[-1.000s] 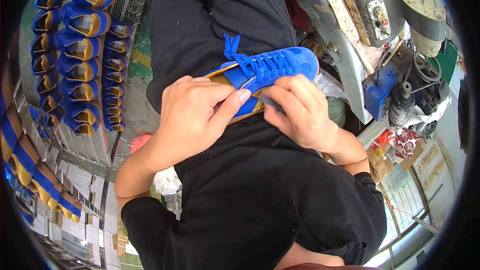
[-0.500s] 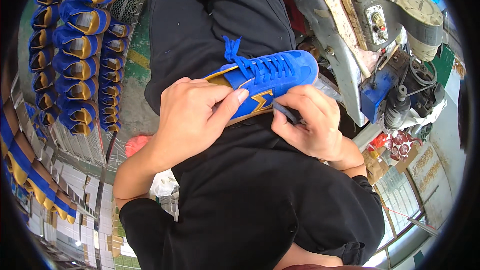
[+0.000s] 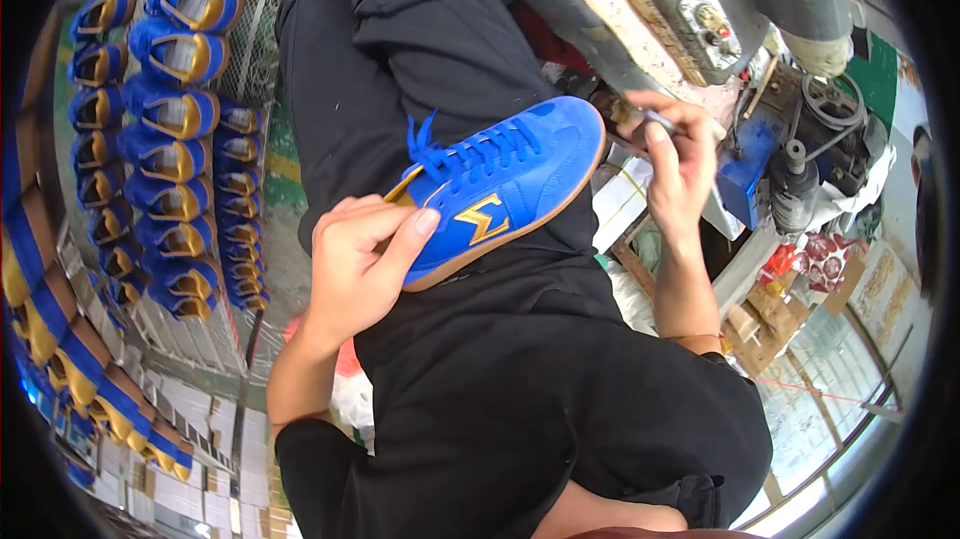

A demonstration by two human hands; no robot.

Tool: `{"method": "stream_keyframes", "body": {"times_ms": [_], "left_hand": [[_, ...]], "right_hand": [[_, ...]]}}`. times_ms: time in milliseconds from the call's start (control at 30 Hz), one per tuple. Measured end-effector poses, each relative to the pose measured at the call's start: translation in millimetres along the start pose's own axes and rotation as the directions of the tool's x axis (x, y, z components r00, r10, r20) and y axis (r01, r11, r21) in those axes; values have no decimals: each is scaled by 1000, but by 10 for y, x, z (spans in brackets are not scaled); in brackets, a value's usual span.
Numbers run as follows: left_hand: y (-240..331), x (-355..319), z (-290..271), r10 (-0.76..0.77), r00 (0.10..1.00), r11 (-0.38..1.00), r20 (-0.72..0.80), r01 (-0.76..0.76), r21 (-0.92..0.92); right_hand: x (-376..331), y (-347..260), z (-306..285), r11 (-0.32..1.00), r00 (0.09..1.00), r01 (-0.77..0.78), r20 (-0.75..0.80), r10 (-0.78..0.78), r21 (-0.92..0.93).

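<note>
A blue sneaker with blue laces, a gold zigzag side emblem and a tan sole lies tilted across my dark trousers, toe pointing up and right. My left hand is closed on its heel end, thumb on the side near the collar and fingers at the opening. My right hand is raised off the toe to the right, apart from the sneaker. Its fingers pinch a small dark grey piece, blurred, whose kind I cannot make out.
Racks of blue and gold shoes stand to the left, with more shoes lower left. A worn metal machine fills the upper right, beside a blue-stained device with a wheel. Cardboard lies at the right.
My right hand has left the sneaker's side and moved up and right with the small dark piece. The sneaker has shifted slightly left, toe lifted, still in my left hand.
</note>
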State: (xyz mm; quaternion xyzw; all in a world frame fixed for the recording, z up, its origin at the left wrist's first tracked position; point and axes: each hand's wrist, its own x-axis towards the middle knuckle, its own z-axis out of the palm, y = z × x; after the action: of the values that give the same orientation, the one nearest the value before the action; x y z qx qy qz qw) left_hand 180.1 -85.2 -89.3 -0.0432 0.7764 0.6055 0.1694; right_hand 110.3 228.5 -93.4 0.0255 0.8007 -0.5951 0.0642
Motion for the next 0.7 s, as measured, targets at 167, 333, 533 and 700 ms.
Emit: {"method": "stream_keyframes", "body": {"times_ms": [167,333,533,700], "left_hand": [[155,113,-31,158,987,987,32,-158,-22],[388,265,74,418,905,891,82,-426,154],[658,363,371,580,805,742,124,-585,329],[530,478,389,479,853,824,-205,-357,441]], "right_hand": [[115,311,25,887,995,-73,-21,93,455],[222,-20,-3,822,974,-211,185,130,530],[295,-137,-253,872,975,-203,179,135,446],[203,-185,-372,917,997,-76,42,65,392]]}}
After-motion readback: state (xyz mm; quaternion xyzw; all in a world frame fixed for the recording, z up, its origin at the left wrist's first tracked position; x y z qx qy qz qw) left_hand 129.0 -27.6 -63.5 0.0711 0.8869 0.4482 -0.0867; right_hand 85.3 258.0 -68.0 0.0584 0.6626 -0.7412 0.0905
